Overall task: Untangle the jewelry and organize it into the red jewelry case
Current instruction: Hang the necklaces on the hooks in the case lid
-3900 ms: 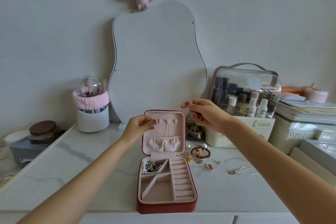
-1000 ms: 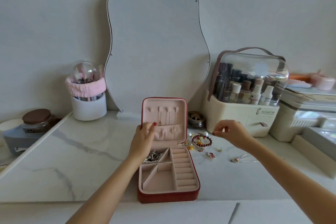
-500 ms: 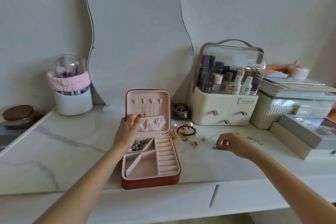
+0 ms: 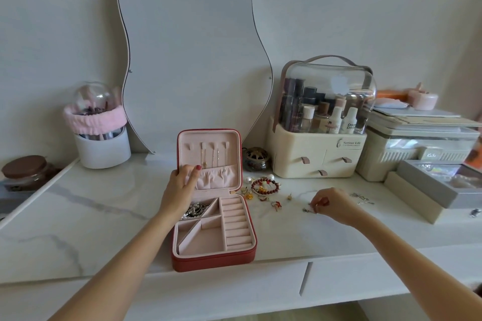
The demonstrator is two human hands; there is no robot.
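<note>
The red jewelry case [image 4: 212, 259] lies open on the white marble table, its pink lid upright with thin necklaces [image 4: 214, 157] hanging inside. My left hand [image 4: 180, 190] rests against the lid's lower left, thumb on the pink lining. A pile of silver jewelry [image 4: 195, 210] fills the upper left compartment. To the right of the case lie a red bead bracelet [image 4: 264, 185], pearls and small gold and red earrings [image 4: 276, 204]. My right hand [image 4: 331, 203] pinches a small piece of a thin chain [image 4: 309, 210] at the tabletop. Its far end [image 4: 361, 198] lies on the table beyond the hand.
A wavy mirror [image 4: 193, 60] leans on the wall behind the case. A white brush holder with a pink band [image 4: 100, 135] stands at left, a cosmetics organizer [image 4: 320, 122] at right, with storage boxes [image 4: 430, 180] beyond. A small round jar [image 4: 254, 159] sits behind the loose jewelry.
My right hand came down from beside the lid to the table at right and took hold of the chain. My left hand dropped from the lid's top to its lower left.
</note>
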